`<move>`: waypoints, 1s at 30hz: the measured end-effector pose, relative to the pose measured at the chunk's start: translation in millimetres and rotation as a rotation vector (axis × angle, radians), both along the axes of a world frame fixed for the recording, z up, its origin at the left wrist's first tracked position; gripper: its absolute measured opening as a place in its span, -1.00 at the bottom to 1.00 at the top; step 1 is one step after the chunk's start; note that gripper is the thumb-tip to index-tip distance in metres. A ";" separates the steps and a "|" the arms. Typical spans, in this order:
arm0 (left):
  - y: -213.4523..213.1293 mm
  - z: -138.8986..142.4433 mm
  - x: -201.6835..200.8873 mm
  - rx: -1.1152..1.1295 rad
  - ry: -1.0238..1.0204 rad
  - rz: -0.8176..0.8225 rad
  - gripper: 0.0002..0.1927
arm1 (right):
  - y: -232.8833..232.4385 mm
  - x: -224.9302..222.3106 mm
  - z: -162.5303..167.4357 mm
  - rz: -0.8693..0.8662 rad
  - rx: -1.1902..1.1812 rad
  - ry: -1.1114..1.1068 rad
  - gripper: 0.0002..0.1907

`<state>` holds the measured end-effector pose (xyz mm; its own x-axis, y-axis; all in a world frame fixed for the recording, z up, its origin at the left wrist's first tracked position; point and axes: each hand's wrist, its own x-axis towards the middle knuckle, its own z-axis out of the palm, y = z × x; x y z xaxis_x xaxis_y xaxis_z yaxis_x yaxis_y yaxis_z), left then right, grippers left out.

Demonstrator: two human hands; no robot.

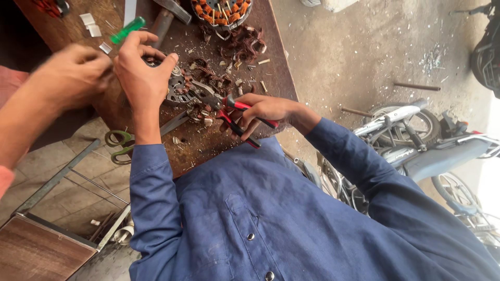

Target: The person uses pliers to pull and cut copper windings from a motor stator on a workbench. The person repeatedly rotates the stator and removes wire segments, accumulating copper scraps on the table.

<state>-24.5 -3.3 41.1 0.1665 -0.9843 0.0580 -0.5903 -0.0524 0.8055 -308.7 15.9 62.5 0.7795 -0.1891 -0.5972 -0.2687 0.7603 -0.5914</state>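
Two hands in blue sleeves work at the middle of the frame over a brown worktop (208, 143). The right hand (265, 110), at centre, has its fingers wrapped shut around the red-and-black handles of a pair of pliers (229, 109), whose metal nose points left into a round metal stator (179, 88) littered with copper wire scraps (242, 44). The left hand (140, 70), at upper left of centre, rests on the stator's upper edge, fingers curled narrow with thumb and forefinger pinched above it; what they pinch is too small to make out. Much of the stator is hidden under this hand.

A second person's hand (70, 78) enters from the left edge, blurred, its fingers bunched, and its contents cannot be told. A green-handled tool (127, 29) lies at the top left, partly cut off. Green-handled scissors (125, 145) lie at the worktop's lower left edge. Another wound stator (221, 11) is cut off by the top edge. Motorcycles (416, 135) stand on the floor at right.
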 end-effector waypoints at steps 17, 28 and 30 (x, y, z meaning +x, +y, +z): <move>-5.1 6.6 6.4 0.021 -0.030 -0.083 -0.59 | -12.6 3.2 5.5 0.182 -0.171 -0.044 -0.49; 1.4 5.0 5.2 0.014 -0.052 -0.040 -0.58 | 5.4 17.9 7.6 0.058 -0.205 0.107 -0.55; 5.0 4.2 6.8 0.033 -0.036 -0.066 -0.58 | 14.7 18.0 1.0 0.033 -0.205 0.096 -0.53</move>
<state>-17.7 1.7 45.3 0.0993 -0.9946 0.0299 -0.6223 -0.0386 0.7819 -290.7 30.6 63.5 0.7291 -0.2892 -0.6203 -0.3537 0.6167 -0.7032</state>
